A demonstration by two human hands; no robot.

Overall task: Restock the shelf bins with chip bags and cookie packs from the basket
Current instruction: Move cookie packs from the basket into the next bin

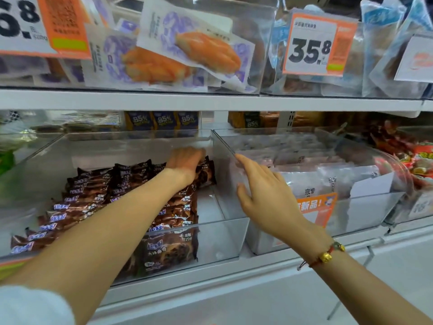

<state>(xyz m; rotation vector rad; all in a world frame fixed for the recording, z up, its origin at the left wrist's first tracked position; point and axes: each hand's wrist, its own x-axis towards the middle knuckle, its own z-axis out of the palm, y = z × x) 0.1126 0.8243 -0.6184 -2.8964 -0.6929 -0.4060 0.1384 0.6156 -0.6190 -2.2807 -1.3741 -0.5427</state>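
Note:
A clear plastic shelf bin (225, 238) on the lower shelf holds several dark brown cookie packs (171, 249) in rows. My left hand (185, 163) reaches deep into this bin and grips a brown cookie pack (207, 174) at the back right of the rows. My right hand (264, 191) is open, fingers spread, its fingertips touching the clear side wall between this bin and the neighbouring bin (365, 207). The right part of the cookie bin's floor is bare. The basket is out of view.
The neighbouring bin holds pale grey packets (328, 177) and an orange label. Red snack packs (419, 160) fill a bin at far right. The upper shelf (210, 102) carries clear bins of white-and-purple bags (187, 43) and price tags (311, 45).

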